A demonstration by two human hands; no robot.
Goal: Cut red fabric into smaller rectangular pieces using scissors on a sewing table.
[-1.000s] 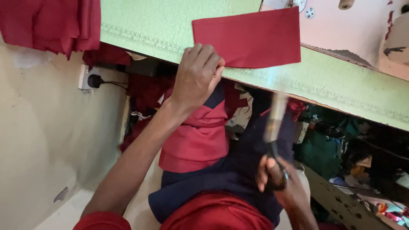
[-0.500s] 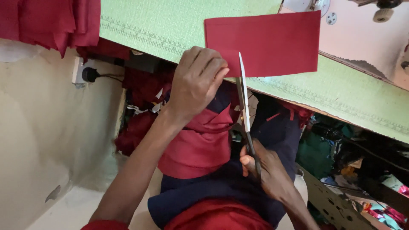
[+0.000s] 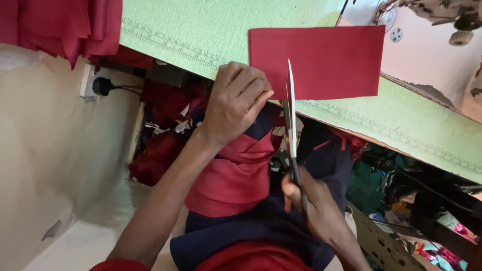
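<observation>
A rectangular piece of red cloth (image 3: pixel 326 60) lies on the pale green table top (image 3: pixel 211 35), its near edge at the table's rim. My left hand (image 3: pixel 236 100) grips the cloth's near left corner, fingers curled over it. My right hand (image 3: pixel 316 211) holds a pair of scissors (image 3: pixel 291 125) by the handles below the table edge. The long blades point up and away from me, and their tips reach over the cloth's near edge just right of my left hand.
A white sewing machine (image 3: pixel 432 45) stands at the far right of the table. Red fabric (image 3: pixel 65 25) hangs at the upper left. A wall socket with a black plug (image 3: pixel 98 85) is on the left wall. Piled cloth scraps (image 3: pixel 160 140) fill the space under the table.
My right hand has brought the scissors up from low by my lap to the cloth's near edge. The left hand has kept its hold on the cloth.
</observation>
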